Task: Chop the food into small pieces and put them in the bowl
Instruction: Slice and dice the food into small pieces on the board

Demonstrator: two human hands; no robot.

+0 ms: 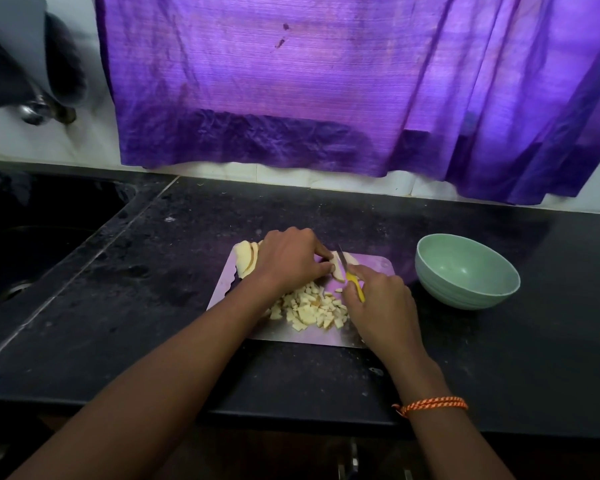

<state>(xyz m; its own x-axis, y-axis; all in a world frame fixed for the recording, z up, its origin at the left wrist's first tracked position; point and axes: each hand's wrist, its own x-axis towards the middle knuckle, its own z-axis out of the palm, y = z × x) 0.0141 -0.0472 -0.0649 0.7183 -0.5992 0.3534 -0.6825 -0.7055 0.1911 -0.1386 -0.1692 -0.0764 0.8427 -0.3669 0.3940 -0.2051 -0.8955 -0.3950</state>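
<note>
A shiny cutting board (291, 336) lies on the black counter. On it sits a heap of small pale chopped pieces (312, 308). Uncut pale slices (245, 259) lie at the board's far left corner. My left hand (288, 259) pinches a slice (338, 271) on the board with curled fingertips. My right hand (378, 303) grips a yellow-handled knife (352, 277), its blade resting on that slice. A pale green bowl (466, 271) stands to the right of the board, with nothing visible inside.
A dark sink (32, 237) is set into the counter at the left, with a metal tap (35, 110) above it. A purple curtain (326, 81) hangs over the back wall. The counter's front edge (291, 417) runs below my forearms.
</note>
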